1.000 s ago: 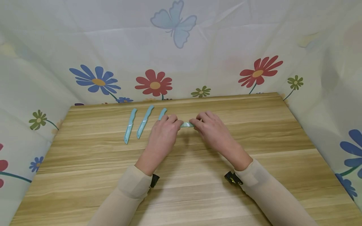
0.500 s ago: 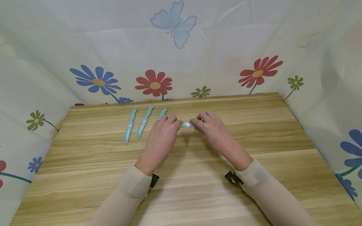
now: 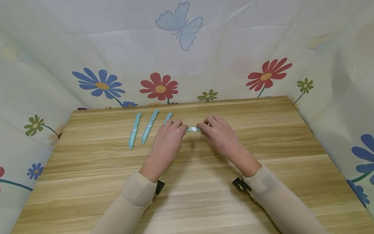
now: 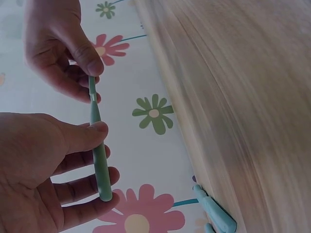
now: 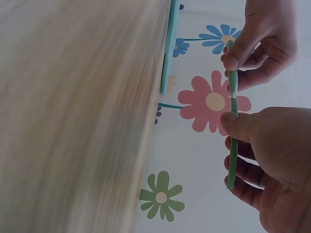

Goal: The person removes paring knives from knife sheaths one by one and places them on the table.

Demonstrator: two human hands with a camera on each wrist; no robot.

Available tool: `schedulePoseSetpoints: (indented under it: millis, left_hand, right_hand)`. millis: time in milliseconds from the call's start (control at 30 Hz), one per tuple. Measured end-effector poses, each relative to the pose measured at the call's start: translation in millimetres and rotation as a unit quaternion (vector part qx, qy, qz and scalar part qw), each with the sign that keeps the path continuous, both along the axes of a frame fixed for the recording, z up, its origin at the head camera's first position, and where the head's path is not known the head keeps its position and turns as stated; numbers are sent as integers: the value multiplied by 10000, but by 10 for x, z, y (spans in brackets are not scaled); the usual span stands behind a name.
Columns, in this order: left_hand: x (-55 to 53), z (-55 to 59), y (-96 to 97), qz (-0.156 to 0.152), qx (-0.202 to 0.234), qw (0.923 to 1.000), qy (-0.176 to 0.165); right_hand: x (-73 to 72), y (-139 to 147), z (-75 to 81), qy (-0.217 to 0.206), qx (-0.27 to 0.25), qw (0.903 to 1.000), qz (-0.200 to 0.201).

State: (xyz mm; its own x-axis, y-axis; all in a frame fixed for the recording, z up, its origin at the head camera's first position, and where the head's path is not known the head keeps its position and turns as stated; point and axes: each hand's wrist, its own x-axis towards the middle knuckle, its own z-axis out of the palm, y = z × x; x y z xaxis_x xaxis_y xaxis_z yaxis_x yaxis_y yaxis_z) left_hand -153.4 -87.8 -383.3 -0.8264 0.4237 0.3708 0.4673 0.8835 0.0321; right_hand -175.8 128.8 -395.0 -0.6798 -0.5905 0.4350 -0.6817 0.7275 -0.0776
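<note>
Between both hands, lifted over the table, is a slim sheathed paring knife (image 3: 193,129), pale green with a light band at the middle. My left hand (image 3: 169,138) pinches its rounded handle (image 4: 101,170) between thumb and fingers. On the other end, my right hand (image 3: 219,135) grips the flat blade cover (image 5: 233,162) the same way. The knife is level from left to right in the head view, and the fingers hide both its ends. Left of the left hand lie two similar teal knives, an outer one (image 3: 135,131) and an inner one (image 3: 150,126).
A third teal knife (image 3: 168,117) lies partly hidden behind the left hand. All rest toward the back left of the wood-grain table (image 3: 187,195). A white flower-print curtain (image 3: 222,58) borders the table's back and sides.
</note>
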Motion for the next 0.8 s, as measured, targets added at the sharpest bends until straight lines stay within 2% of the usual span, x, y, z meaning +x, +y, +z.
schedulePoseSetpoints:
  millis: [433,800]
  left_hand:
    - [-10,9,-15,29,-45,10000,67]
    - [-3,31,-14,120,-54,9998,-136]
  right_hand:
    - [-26,14,-22,58,-17,10000,24]
    - [-21,23,-16,37,-54,10000,-1]
